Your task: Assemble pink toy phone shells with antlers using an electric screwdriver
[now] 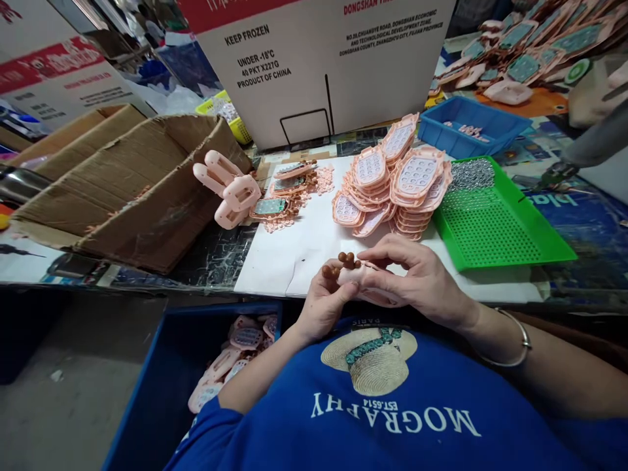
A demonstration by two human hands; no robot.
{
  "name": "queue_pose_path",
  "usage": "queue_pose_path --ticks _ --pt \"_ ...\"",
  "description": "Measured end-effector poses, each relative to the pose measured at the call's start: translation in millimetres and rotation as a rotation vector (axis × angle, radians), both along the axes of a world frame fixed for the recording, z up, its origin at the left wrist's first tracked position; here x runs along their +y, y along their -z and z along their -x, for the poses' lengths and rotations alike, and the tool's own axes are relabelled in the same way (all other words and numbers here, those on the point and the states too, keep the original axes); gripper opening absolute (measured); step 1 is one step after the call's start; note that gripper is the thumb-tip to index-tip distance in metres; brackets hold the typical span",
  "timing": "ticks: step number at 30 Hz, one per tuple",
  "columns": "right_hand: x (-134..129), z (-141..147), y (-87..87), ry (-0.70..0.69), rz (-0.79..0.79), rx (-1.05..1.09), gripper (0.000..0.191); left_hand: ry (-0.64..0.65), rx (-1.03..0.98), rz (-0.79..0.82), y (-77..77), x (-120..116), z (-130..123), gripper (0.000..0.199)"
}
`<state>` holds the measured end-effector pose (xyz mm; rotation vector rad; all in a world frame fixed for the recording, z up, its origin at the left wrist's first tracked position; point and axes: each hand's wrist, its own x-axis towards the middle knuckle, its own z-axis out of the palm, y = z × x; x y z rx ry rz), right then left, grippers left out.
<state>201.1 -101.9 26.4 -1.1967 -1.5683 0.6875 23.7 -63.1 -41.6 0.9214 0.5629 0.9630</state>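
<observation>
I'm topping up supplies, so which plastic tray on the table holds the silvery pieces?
The green tray, nearer the right hand; silvery pieces lie at its far end, while the blue tray holds pale ones.

At the far middle, a big white box [383, 85] is seen, with black words printed on it and red along its top. Another white box [53, 112] with a red band is seen at the far left. Between them, a yellow basket [240, 131] is tucked. At the near left, a small white scrap [57, 375] is seen on the gray floor [83, 412].
</observation>
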Motion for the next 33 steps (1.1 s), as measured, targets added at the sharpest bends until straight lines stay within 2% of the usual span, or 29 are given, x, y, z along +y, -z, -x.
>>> queue_pose_path --ticks 3,7,13,19,23,26,31,33 --pt "-4 0 -2.8 -0.056 0.014 -0.047 0.019 -0.061 0.025 -0.089 2.8 -1 3 0.035" --pt "-5 0 -0.4 -0.05 -0.131 -0.091 0.016 -0.08 0.009 -0.191 4.4 -1 3 0.032" --pt "1 -2 5.5 -0.044 -0.19 -0.186 0.014 -0.144 0.048 -0.151 1.0 0 -1 0.036" --pt "-2 -1 29.7 0.184 -0.382 -0.539 0.043 -0.247 -0.018 0.089 -11.7 6 -5 0.036" --pt "-7 3 43.0 0.228 -0.37 -0.764 0.064 -0.284 -0.026 0.138 -13.9 7 -11 0.035" --pt "-6 6 45.2 0.26 -0.345 -0.839 0.066 -0.27 -0.019 0.136 -16.8 5 -15 0.035" --pt "-2 9 45.1 0.181 -0.345 -0.69 0.062 -0.104 -0.078 0.06 -23.0 2 -18 0.048" --pt "-1 11 44.8 0.165 -0.328 -0.682 0.06 -0.077 -0.101 0.007 -21.7 3 -19 0.049"
